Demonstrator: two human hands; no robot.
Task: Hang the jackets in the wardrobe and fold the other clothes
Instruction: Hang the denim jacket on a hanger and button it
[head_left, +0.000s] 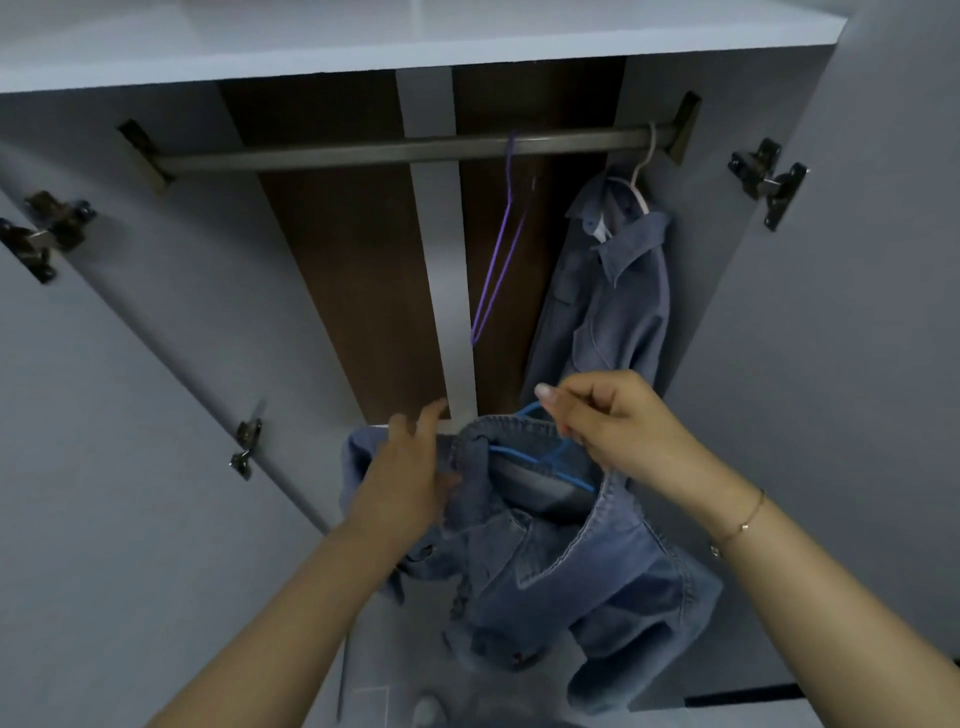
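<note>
Denim fills the space between the person's two hands: a blue denim jacket (561, 561) hangs bunched below the open wardrobe (779, 312), held in the air in front of its lower edge. The right hand (618, 421) has its fingers (558, 410) pinched on the neck of a blue hanger (540, 462) that sits inside the collar. The left hand (410, 467) has its fingers closed on the collar and shoulder cloth on the other side.

To do this step well, I would say the left hand should draw the shoulder fully over the hanger's arm so the collar sits centred, while the right hand keeps the hook upright and free of cloth. Only then lift the hook to the rail (415, 148), into the free stretch left of the empty purple hanger (498, 249). Another denim jacket (608, 291) already hangs at the rail's right end on a pale hanger (641, 176).

No brand, label or writing can be read anywhere.
</note>
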